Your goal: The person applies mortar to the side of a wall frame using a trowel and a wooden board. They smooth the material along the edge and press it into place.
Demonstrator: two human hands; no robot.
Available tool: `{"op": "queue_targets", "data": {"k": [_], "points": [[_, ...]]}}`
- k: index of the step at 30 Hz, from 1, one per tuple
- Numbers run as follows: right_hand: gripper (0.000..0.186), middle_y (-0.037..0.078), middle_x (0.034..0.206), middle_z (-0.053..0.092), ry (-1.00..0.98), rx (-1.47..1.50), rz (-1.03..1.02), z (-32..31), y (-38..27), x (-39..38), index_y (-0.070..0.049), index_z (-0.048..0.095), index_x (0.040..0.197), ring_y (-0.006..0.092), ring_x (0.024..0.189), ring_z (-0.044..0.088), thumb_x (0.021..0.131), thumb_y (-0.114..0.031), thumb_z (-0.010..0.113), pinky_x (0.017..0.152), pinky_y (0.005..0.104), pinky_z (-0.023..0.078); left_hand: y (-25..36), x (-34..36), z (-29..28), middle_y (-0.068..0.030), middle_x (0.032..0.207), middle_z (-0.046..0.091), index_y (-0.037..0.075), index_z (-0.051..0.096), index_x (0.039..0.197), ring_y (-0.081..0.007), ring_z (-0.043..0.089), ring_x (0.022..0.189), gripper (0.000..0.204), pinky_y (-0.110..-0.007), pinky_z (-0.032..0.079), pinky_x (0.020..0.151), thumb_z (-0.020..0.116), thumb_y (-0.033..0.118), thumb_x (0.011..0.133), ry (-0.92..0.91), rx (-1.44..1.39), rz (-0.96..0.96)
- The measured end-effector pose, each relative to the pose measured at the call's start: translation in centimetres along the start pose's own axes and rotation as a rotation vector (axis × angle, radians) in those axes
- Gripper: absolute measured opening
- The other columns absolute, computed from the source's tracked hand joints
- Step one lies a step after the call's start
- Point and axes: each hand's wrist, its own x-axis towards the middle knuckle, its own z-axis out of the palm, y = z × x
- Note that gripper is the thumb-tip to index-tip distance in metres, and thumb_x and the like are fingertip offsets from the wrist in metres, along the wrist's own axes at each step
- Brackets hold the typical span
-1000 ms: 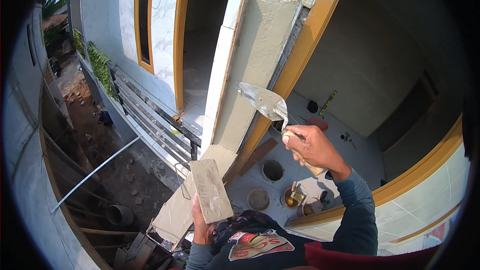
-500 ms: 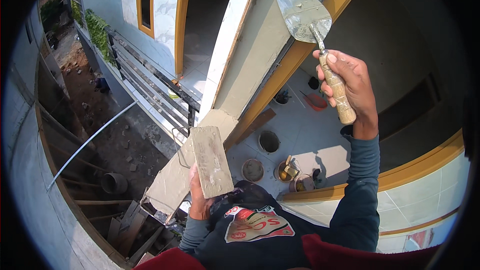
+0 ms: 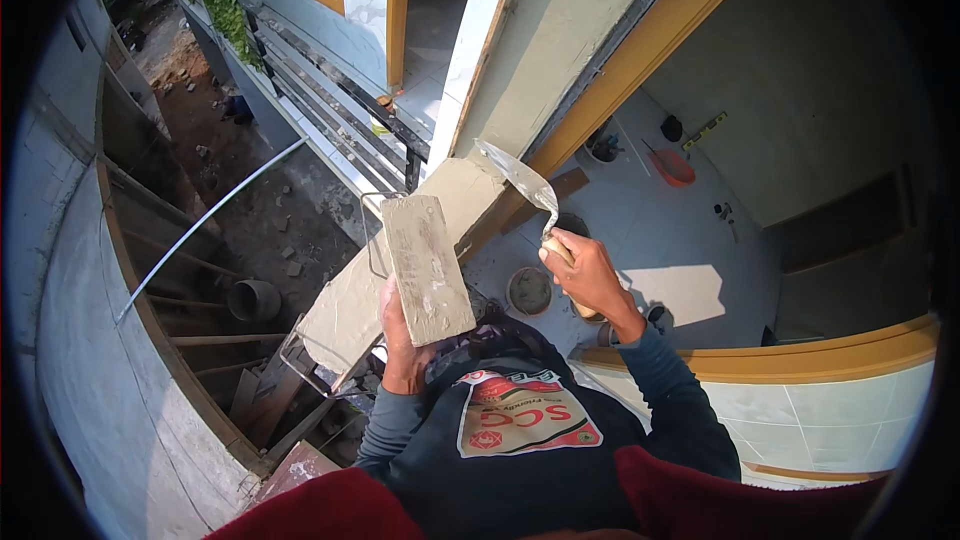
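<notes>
My left hand (image 3: 400,335) grips a rectangular plastering float (image 3: 430,265) from beneath, its handle hidden; smears of grey mortar coat its upturned face. In my right hand (image 3: 588,275) is a pointed trowel (image 3: 520,178), the fingers wrapped round its wooden handle. The tip of its blade reaches over the join between a mortar-smeared board (image 3: 345,325) and a freshly plastered strip of wall (image 3: 545,50); whether it touches either is unclear. The float sits above the board, close to bent metal rods (image 3: 372,240) at the board's edge.
An orange-yellow frame (image 3: 640,35) borders the plastered strip. On the tiled floor to the right are a mortar bucket (image 3: 530,291), an orange basin (image 3: 672,168) and a spirit level (image 3: 706,130). A black railing (image 3: 335,105) and a pale pipe (image 3: 215,208) lie left, above a lower dirt yard.
My right hand has come down and to the left, bringing the trowel from the upper plastered strip to its lower end. The left hand still holds the float, and the view has shifted slightly.
</notes>
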Motion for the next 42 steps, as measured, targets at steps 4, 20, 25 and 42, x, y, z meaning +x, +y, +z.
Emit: {"op": "queue_targets", "data": {"k": [4,20,25,42], "points": [[0.029,0.02,0.081,0.062,0.019,0.014,-0.07,2.0,0.5,0.5,0.008,0.06,0.105,0.0314,0.071,0.061,0.085,-0.013,0.066,0.061,0.0361,0.048,-0.8,0.0,-0.1,-0.0107,0.112,0.062,0.001,0.047,0.131,-0.019,0.065,0.094,0.04,-0.033,0.055,0.079,0.043,0.025,0.1,0.031,0.005,0.029],[0.038,0.011,0.082,0.064,0.11,0.372,-0.101,-4.9,-3.6,1.5,0.011,0.061,0.115,0.0116,0.061,0.057,0.085,-0.01,0.07,0.055,0.0268,0.046,-2.8,1.6,2.0,-0.014,0.118,0.063,0.001,0.05,0.13,-0.0263,0.066,0.101,0.039,-0.038,0.057,0.085,0.045,0.024,0.099,-0.019,-0.301,-0.102],[0.036,0.016,0.09,0.062,0.049,-0.061,-0.47,1.0,0.2,-1.7,0.008,0.063,0.106,0.0297,0.072,0.062,0.077,-0.007,0.077,0.064,0.0343,0.051,-3.5,3.8,3.0,-0.0171,0.115,0.064,0.002,0.054,0.123,-0.0326,0.066,0.101,0.037,-0.046,0.058,0.084,0.046,0.028,0.099,-0.002,-0.788,-0.278],[0.031,0.017,0.095,0.063,-0.15,-0.338,-0.649,-7.1,2.0,-3.3,0.003,0.062,0.104,0.0327,0.073,0.065,0.077,-0.006,0.074,0.063,0.0381,0.053,-3.7,6.8,1.3,-0.0113,0.117,0.064,0.001,0.053,0.124,-0.0237,0.067,0.101,0.034,-0.038,0.057,0.088,0.047,0.023,0.098,0.025,-0.451,0.01]]}}
